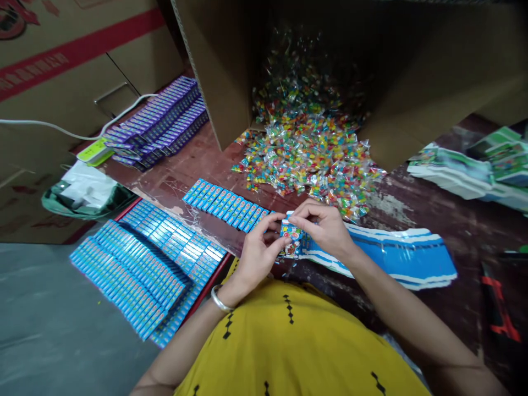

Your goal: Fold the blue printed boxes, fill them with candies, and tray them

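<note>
Between my two hands is a small blue printed candy box [292, 242], held upright over the table's near edge. My left hand [260, 250] pinches its left side between thumb and fingers. At its top edge, the closed fingers of my right hand [324, 225] grip the white flap; whether they also hold something small is hidden. A row of filled blue boxes [226, 204] lies left of my hands. Overlapping flat blue cartons [400, 256] fan out to the right, partly under my right forearm. Beyond my hands spills a heap of clear packets of coloured candy [309, 154].
A large cardboard box [225, 71] lies on its side around the candy heap. Blue boxes fill a tray [136, 264] at left. Purple boxes [160, 124], a power strip [95, 153] and a green bag [82, 206] stand farther back. Green cartons [462, 170] lie right, near a red-black tool [499, 308].
</note>
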Action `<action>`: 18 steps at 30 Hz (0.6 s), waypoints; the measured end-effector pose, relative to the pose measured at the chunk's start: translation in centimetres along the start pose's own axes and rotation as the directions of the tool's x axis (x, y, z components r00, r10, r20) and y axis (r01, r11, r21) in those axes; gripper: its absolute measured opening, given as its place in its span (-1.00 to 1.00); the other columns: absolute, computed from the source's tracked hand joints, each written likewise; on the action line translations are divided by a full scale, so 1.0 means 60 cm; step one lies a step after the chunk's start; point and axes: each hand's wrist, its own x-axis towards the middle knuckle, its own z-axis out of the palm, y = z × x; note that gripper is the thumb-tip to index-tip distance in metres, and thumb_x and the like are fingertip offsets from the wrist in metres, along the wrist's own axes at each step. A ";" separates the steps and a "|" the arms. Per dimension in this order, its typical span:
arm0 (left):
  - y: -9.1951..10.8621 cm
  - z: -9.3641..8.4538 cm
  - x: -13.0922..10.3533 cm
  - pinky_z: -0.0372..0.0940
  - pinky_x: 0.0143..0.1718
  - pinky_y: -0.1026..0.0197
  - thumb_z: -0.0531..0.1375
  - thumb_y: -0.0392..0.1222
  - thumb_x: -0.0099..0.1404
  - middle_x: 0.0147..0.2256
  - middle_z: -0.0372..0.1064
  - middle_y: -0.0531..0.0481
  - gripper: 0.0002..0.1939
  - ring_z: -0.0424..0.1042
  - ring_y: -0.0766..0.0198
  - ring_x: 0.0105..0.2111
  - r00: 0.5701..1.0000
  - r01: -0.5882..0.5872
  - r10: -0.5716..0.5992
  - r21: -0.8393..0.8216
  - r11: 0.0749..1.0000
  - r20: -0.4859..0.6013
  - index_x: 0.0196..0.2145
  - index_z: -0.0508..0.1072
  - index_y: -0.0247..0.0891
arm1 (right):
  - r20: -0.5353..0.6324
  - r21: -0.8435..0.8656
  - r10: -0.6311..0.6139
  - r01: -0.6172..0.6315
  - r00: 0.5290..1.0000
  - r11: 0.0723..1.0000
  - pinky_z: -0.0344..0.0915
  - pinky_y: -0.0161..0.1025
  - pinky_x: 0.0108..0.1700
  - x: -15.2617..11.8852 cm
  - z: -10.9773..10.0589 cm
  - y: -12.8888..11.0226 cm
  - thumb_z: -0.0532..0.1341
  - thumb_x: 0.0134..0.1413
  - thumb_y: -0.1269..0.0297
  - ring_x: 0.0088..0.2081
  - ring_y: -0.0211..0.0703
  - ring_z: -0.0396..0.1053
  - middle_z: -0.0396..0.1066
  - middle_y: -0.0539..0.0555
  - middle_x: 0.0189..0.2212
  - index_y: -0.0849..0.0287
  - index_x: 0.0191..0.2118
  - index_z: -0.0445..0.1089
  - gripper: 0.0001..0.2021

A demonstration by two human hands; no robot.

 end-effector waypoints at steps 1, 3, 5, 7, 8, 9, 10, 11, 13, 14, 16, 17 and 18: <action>-0.002 -0.001 0.000 0.36 -0.30 0.31 0.24 -0.27 0.23 -0.23 0.30 0.03 -0.65 0.40 0.37 -0.35 1.000 0.000 0.000 -0.002 1.000 0.003 -0.01 0.37 -0.16 | 0.018 -0.036 -0.035 0.036 0.999 0.999 0.30 -0.20 -0.21 -0.005 -0.002 -0.003 0.27 0.15 0.27 -0.29 -0.17 0.42 0.48 0.05 -0.38 0.15 -0.46 0.48 -0.82; -0.007 -0.002 -0.001 0.37 -0.27 0.29 0.22 -0.27 0.24 -0.20 0.33 0.00 -0.70 0.41 0.34 -0.32 1.000 -0.003 0.002 0.037 0.999 0.026 -0.05 0.38 -0.18 | 0.088 -0.147 -0.082 0.095 0.993 0.985 0.28 -0.18 -0.15 -0.012 -0.008 -0.007 0.23 0.18 0.30 -0.25 -0.16 0.42 0.49 0.05 -0.34 0.14 -0.43 0.49 -0.83; -0.012 -0.004 -0.003 0.37 -0.21 0.26 0.21 -0.28 0.25 -0.16 0.38 -0.03 -0.70 0.43 0.30 -0.27 0.998 -0.021 0.011 0.137 0.990 0.067 -0.05 0.39 -0.19 | 0.192 -0.296 -0.084 0.139 0.978 0.945 0.26 -0.18 -0.13 -0.016 -0.014 -0.009 0.27 0.15 0.31 -0.23 -0.14 0.41 0.50 0.05 -0.30 0.12 -0.36 0.50 -0.92; -0.019 -0.005 -0.006 0.37 -0.16 0.22 0.22 -0.28 0.24 -0.14 0.42 -0.03 -0.66 0.45 0.28 -0.24 0.996 -0.048 0.028 0.253 0.966 0.082 -0.02 0.37 -0.17 | 0.298 -0.400 -0.022 0.145 0.954 0.905 0.24 -0.23 -0.22 -0.016 -0.017 -0.009 0.32 0.08 0.32 -0.31 -0.18 0.40 0.49 0.02 -0.30 0.09 -0.22 0.49 -0.88; -0.022 -0.007 -0.008 0.37 -0.15 0.21 0.22 -0.27 0.24 -0.16 0.43 -0.02 -0.63 0.45 0.27 -0.23 0.996 -0.061 0.039 0.306 0.950 0.076 0.01 0.34 -0.16 | 0.340 -0.422 0.017 0.137 0.940 0.896 0.22 -0.26 -0.30 -0.014 -0.017 -0.007 0.33 0.06 0.33 -0.38 -0.21 0.37 0.48 0.00 -0.32 0.08 -0.15 0.47 -0.81; -0.025 -0.009 -0.010 0.37 -0.14 0.20 0.23 -0.26 0.24 -0.18 0.44 -0.01 -0.61 0.46 0.27 -0.23 0.996 -0.078 0.059 0.357 0.931 0.064 0.03 0.30 -0.16 | 0.374 -0.425 0.047 0.126 0.926 0.897 0.19 -0.29 -0.36 -0.012 -0.016 -0.004 0.32 0.06 0.34 -0.44 -0.25 0.34 0.46 -0.02 -0.36 0.07 -0.11 0.45 -0.76; -0.028 -0.011 -0.012 0.37 -0.14 0.18 0.23 -0.25 0.25 -0.19 0.43 0.00 -0.60 0.46 0.26 -0.23 0.995 -0.103 0.090 0.412 0.906 0.050 0.04 0.28 -0.15 | 0.398 -0.414 0.064 0.117 0.915 0.903 0.16 -0.31 -0.40 -0.008 -0.015 0.000 0.31 0.07 0.35 -0.47 -0.27 0.31 0.44 -0.04 -0.40 0.07 -0.09 0.44 -0.75; -0.030 -0.014 -0.014 0.37 -0.13 0.17 0.23 -0.23 0.25 -0.20 0.43 -0.01 -0.61 0.45 0.24 -0.21 0.990 -0.138 0.136 0.474 0.870 0.038 0.03 0.28 -0.15 | 0.412 -0.396 0.063 0.117 0.909 0.911 0.15 -0.32 -0.40 -0.003 -0.014 0.005 0.30 0.08 0.37 -0.47 -0.27 0.31 0.42 -0.05 -0.42 0.07 -0.12 0.45 -0.78; -0.033 -0.022 -0.016 0.35 -0.09 0.11 0.23 -0.20 0.26 -0.18 0.41 -0.05 -0.66 0.42 0.17 -0.15 0.967 -0.211 0.253 0.617 0.758 0.020 -0.01 0.31 -0.16 | 0.409 -0.362 0.024 0.138 0.912 0.922 0.19 -0.31 -0.34 0.010 -0.011 0.020 0.28 0.08 0.41 -0.38 -0.23 0.35 0.42 -0.02 -0.37 0.08 -0.18 0.47 -0.83; -0.034 -0.025 -0.015 0.34 -0.07 0.07 0.24 -0.18 0.26 -0.16 0.40 -0.08 -0.68 0.40 0.13 -0.12 0.952 -0.234 0.305 0.683 0.691 0.018 -0.03 0.32 -0.18 | 0.400 -0.352 -0.001 0.154 0.917 0.923 0.21 -0.30 -0.30 0.017 -0.010 0.029 0.28 0.08 0.42 -0.33 -0.21 0.37 0.43 0.01 -0.31 0.08 -0.19 0.48 -0.84; -0.037 -0.031 -0.011 0.31 -0.01 0.00 0.24 -0.15 0.25 -0.11 0.37 -0.15 -0.67 0.35 0.06 -0.05 0.927 -0.260 0.372 0.777 0.573 0.036 -0.04 0.33 -0.22 | 0.394 -0.358 -0.041 0.195 0.918 0.913 0.24 -0.26 -0.23 0.031 -0.007 0.046 0.28 0.07 0.43 -0.25 -0.17 0.39 0.42 0.06 -0.19 0.08 -0.19 0.48 -0.83; -0.039 -0.033 -0.008 0.29 0.03 -0.04 0.24 -0.15 0.25 -0.07 0.35 -0.19 -0.65 0.32 0.02 0.00 0.919 -0.269 0.391 0.804 0.530 0.051 -0.03 0.32 -0.24 | 0.399 -0.369 -0.054 0.214 0.915 0.904 0.25 -0.25 -0.21 0.037 -0.004 0.055 0.27 0.08 0.43 -0.24 -0.16 0.39 0.41 0.07 -0.16 0.08 -0.17 0.48 -0.82; -0.043 -0.034 -0.004 0.26 0.07 -0.07 0.24 -0.15 0.25 -0.02 0.32 -0.22 -0.62 0.28 -0.01 0.05 0.913 -0.278 0.403 0.823 0.496 0.066 0.00 0.31 -0.26 | 0.406 -0.379 -0.060 0.228 0.912 0.897 0.26 -0.25 -0.21 0.043 0.000 0.063 0.27 0.09 0.43 -0.25 -0.17 0.38 0.40 0.08 -0.15 0.09 -0.16 0.47 -0.81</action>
